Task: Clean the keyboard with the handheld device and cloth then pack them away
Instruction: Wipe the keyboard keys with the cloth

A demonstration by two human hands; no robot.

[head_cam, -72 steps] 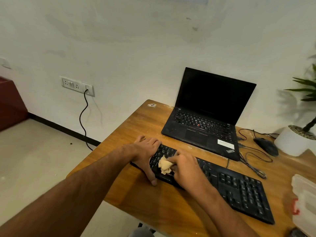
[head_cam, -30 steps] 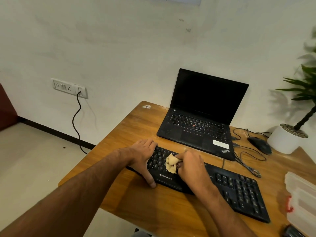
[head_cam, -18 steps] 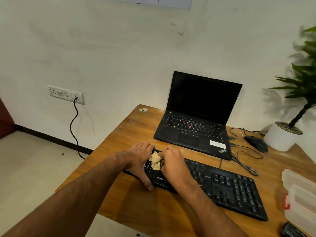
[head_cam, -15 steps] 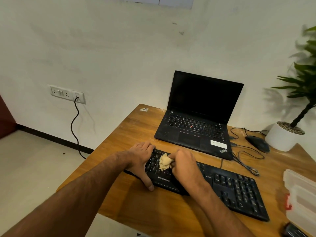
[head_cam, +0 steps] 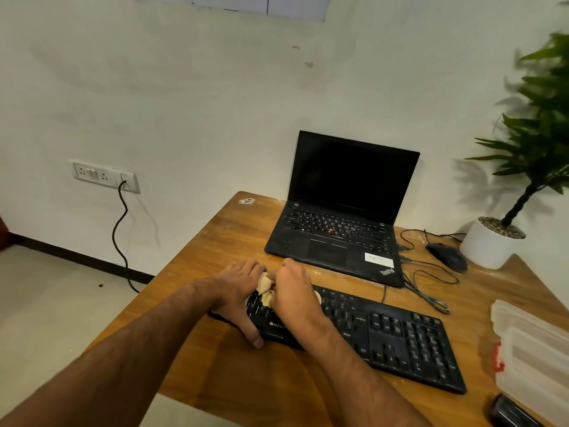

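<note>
Black keyboard [head_cam: 385, 337] lies on the wooden desk [head_cam: 215, 248], slanted, and is the landmark here. Left hand [head_cam: 238, 291] rests over the keyboard's left end, fingers spread across its far edge, thumb hooked over the near edge, pinning it down. Right hand [head_cam: 295, 295] sits just right of the left hand, on top of the keys, closed around a crumpled beige cloth [head_cam: 265, 289]; the cloth pokes out between the two hands and presses on the left key rows. Behind the keyboard, an open black laptop [head_cam: 341, 217], screen dark. Behind and right of the keyboard, a black mouse [head_cam: 446, 256] with loose cables, then a white plant pot [head_cam: 489, 245] at the wall. Right of the keyboard, a clear plastic box [head_cam: 532, 349] with a red latch. At the near right corner past the keyboard, a dark object [head_cam: 511, 411], cut off by the frame edge, cannot tell what it is.
</note>
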